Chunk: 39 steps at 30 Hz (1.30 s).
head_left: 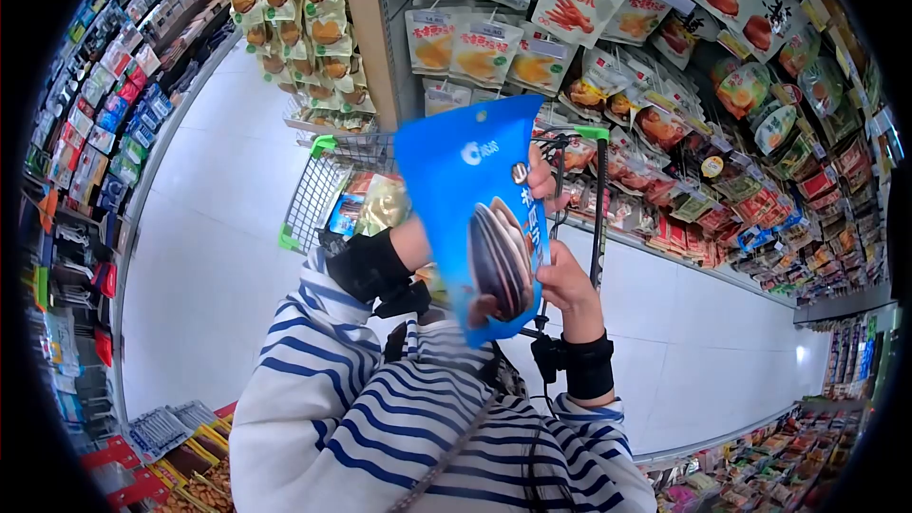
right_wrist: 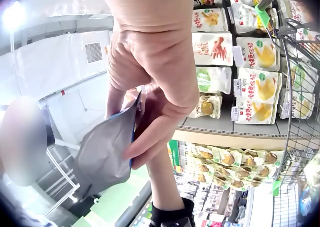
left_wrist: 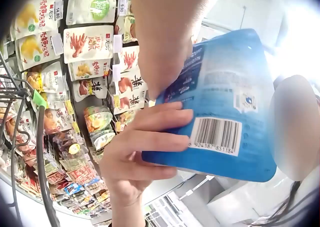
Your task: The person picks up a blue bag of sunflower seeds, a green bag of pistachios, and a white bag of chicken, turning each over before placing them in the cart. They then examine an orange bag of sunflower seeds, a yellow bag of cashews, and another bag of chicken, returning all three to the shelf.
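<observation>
A blue bag of sunflower seeds (head_left: 475, 218) hangs upright in front of the chest, its printed face with the large seed picture towards the head camera. My left hand (head_left: 541, 176) reaches behind it and grips the far side edge, mostly hidden by the bag in the head view. Lower on that same edge my right hand (head_left: 568, 277) pinches the bag, thumb on the front. In the left wrist view, the right hand's fingers (left_wrist: 165, 143) lie across the back beside the barcode (left_wrist: 216, 136). A grey end face of the bag (right_wrist: 105, 154) shows in the right wrist view.
A shopping cart (head_left: 318, 185) with green corners stands just ahead, holding a gold bag (head_left: 385, 204) and other packs. Hanging snack pouches (head_left: 484, 47) fill the rack in front and to the right. Shelves of small goods (head_left: 104, 133) line the left side; pale floor (head_left: 199, 256) lies between.
</observation>
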### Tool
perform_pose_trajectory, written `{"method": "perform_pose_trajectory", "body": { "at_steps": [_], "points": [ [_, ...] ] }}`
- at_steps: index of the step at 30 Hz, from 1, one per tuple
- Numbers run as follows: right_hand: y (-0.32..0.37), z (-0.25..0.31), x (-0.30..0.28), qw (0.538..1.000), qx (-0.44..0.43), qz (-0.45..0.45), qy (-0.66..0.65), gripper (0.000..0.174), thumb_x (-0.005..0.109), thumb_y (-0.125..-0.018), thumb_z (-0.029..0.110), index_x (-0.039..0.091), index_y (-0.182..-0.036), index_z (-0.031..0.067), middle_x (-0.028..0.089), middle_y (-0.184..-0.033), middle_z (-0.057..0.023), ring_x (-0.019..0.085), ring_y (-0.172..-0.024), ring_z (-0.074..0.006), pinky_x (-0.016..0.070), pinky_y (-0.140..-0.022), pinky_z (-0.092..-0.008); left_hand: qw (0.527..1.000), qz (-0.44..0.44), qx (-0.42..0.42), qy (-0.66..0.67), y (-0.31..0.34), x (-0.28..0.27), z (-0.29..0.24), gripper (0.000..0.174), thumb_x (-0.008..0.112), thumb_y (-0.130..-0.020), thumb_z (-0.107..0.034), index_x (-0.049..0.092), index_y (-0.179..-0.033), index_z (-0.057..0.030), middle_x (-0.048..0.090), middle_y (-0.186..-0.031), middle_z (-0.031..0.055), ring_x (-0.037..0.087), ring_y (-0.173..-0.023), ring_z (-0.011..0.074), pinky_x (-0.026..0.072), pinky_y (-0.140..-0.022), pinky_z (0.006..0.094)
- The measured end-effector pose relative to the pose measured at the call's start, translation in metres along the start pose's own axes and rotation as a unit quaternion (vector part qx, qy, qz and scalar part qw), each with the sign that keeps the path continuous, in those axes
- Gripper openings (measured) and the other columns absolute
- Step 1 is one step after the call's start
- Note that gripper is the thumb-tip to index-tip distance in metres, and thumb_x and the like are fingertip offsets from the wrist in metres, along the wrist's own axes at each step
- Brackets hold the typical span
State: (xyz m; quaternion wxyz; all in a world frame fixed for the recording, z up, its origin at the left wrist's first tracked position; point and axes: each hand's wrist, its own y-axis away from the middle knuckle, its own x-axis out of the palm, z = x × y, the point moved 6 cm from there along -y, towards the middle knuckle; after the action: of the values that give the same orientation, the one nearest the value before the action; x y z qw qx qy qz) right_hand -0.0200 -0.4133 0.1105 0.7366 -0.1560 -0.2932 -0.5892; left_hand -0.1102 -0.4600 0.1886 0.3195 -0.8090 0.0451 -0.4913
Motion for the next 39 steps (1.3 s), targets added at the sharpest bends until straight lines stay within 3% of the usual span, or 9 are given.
{"method": "perform_pose_trajectory", "body": {
  "at_steps": [5,8,11,14,18,21,24,27,39],
  "points": [
    [0.01,0.004,0.01,0.999,-0.047,-0.018,-0.007,0.05,0.067,-0.066,0.014,0.044,-0.107,-0.0044,0.054,-0.097,-0.0083,0.054,-0.085,-0.0137,0.045,-0.072,-0.0256,0.994,-0.063,-0.034,-0.078,-0.001,0.015,0.007,0.033,0.057,-0.074,-0.031,0.046,-0.087,-0.0032,0.049,-0.086,0.0031,0.044,-0.093,0.0138,0.0283,-0.097,0.036],
    [0.025,0.007,-0.001,0.989,-0.085,-0.113,0.046,0.042,0.066,-0.068,0.013,0.049,-0.102,-0.0036,0.056,-0.093,-0.0068,0.054,-0.08,-0.0114,0.0449,-0.068,-0.0232,0.964,-0.222,-0.141,-0.042,0.006,0.011,0.009,0.032,0.049,-0.08,-0.028,0.047,-0.097,-0.0007,0.051,-0.096,0.0057,0.045,-0.098,0.0161,0.0347,-0.092,0.0362],
    [0.042,0.025,-0.006,0.957,-0.16,-0.212,0.115,0.039,0.064,-0.071,0.015,0.048,-0.099,-0.0069,0.057,-0.089,-0.0109,0.057,-0.075,-0.0148,0.0466,-0.065,-0.024,0.9,-0.362,-0.134,-0.202,0.049,-0.071,0.0,0.036,0.039,-0.086,-0.034,0.048,-0.099,-0.0024,0.053,-0.091,0.0069,0.049,-0.09,0.0171,0.0399,-0.082,0.0333],
    [0.056,0.041,-0.011,0.913,-0.232,-0.281,0.182,0.029,0.062,-0.073,0.012,0.052,-0.094,-0.0053,0.058,-0.085,-0.009,0.056,-0.072,-0.0125,0.0454,-0.063,-0.0231,0.881,-0.394,-0.044,-0.259,0.031,-0.013,-0.006,0.04,0.036,-0.087,-0.04,0.048,-0.098,-0.0033,0.052,-0.089,0.0037,0.049,-0.081,0.0106,0.0412,-0.069,0.0275],
    [0.066,0.044,-0.018,0.893,-0.237,-0.317,0.214,0.025,0.062,-0.073,0.013,0.054,-0.091,-0.0037,0.059,-0.082,-0.0074,0.055,-0.07,-0.011,0.0451,-0.063,-0.0229,0.824,-0.429,-0.049,-0.367,0.043,-0.02,0.0,0.036,0.037,-0.087,-0.038,0.054,-0.087,-0.0061,0.049,-0.073,-0.0026,0.037,-0.056,0.0034,0.0263,-0.049,0.0172],
    [0.072,0.039,-0.02,0.894,-0.219,-0.324,0.218,0.025,0.062,-0.073,0.013,0.055,-0.091,-0.0038,0.059,-0.082,-0.007,0.055,-0.07,-0.011,0.045,-0.063,-0.0228,0.801,-0.413,-0.029,-0.433,0.051,-0.028,0.009,0.033,0.041,-0.086,-0.036,0.055,-0.084,-0.0058,0.049,-0.067,-0.0042,0.034,-0.053,0.0028,0.0258,-0.047,0.0185],
    [0.079,0.036,-0.02,0.893,-0.22,-0.328,0.216,0.025,0.062,-0.073,0.013,0.055,-0.091,-0.0038,0.059,-0.081,-0.0071,0.055,-0.07,-0.0109,0.045,-0.063,-0.0229,0.806,-0.403,-0.069,-0.428,0.052,-0.024,0.017,0.033,0.041,-0.087,-0.032,0.053,-0.097,-0.0039,0.056,-0.081,-0.0006,0.053,-0.069,0.0054,0.043,-0.061,0.0202],
    [0.089,0.032,-0.024,0.894,-0.217,-0.331,0.212,0.025,0.062,-0.073,0.012,0.055,-0.091,-0.004,0.059,-0.081,-0.0075,0.056,-0.071,-0.011,0.0449,-0.063,-0.023,0.811,-0.447,-0.028,-0.377,0.046,-0.009,0.029,0.029,0.042,-0.086,-0.031,0.054,-0.087,-0.0038,0.051,-0.068,-0.0029,0.045,-0.057,0.0042,0.0371,-0.053,0.0188],
    [0.137,0.011,-0.046,0.897,-0.174,-0.347,0.214,0.021,0.059,-0.072,0.005,0.055,-0.089,-0.0052,0.059,-0.081,-0.0077,0.055,-0.07,-0.0109,0.044,-0.063,-0.0227,0.801,-0.454,-0.034,-0.389,0.066,-0.014,0.084,0.027,0.042,-0.087,-0.028,0.052,-0.08,-0.0034,0.052,-0.066,0.0002,0.051,-0.054,0.0066,0.041,-0.048,0.0191]
  ]
}}
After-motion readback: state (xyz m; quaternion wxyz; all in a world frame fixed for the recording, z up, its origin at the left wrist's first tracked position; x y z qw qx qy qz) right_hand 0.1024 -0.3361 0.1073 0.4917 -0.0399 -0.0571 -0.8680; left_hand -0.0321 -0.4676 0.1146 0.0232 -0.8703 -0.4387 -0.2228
